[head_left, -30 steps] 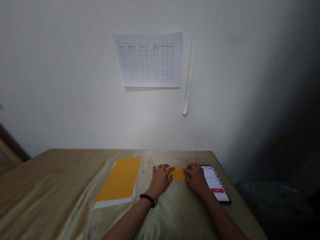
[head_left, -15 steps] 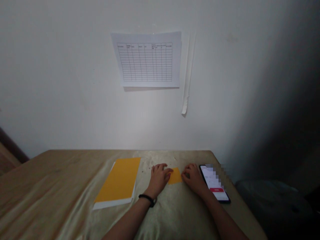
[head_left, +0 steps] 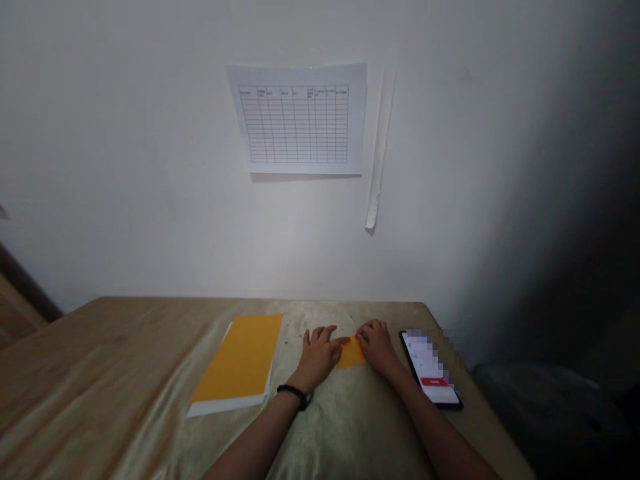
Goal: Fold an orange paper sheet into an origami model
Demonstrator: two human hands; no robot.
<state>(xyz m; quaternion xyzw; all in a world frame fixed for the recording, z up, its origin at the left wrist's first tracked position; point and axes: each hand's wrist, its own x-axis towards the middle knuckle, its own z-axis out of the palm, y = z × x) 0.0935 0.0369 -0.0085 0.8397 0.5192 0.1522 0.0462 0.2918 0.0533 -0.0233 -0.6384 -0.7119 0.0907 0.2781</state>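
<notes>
A small square of orange paper (head_left: 352, 355) lies flat on the cloth-covered table (head_left: 345, 427) between my hands. My left hand (head_left: 320, 355) rests at its left side, fingers spread, with the index fingertip on the paper's upper part and the thumb near its left edge. At the upper right of the sheet is my right hand (head_left: 376, 343), its thumb and fingertips drawn together on the paper's edge. That hand covers the right corner of the square. A dark band (head_left: 294, 395) circles my left wrist.
To the left lies a stack of orange sheets (head_left: 240, 360) over white paper. A phone (head_left: 433, 373) with a lit screen sits by the table's right edge. A printed table sheet (head_left: 300, 123) hangs on the wall, beside a peeling strip (head_left: 377, 160).
My right hand has moved slightly left and away from me, and its fingertips have come together at the paper's upper right. My left index finger has stretched a little farther right over the sheet.
</notes>
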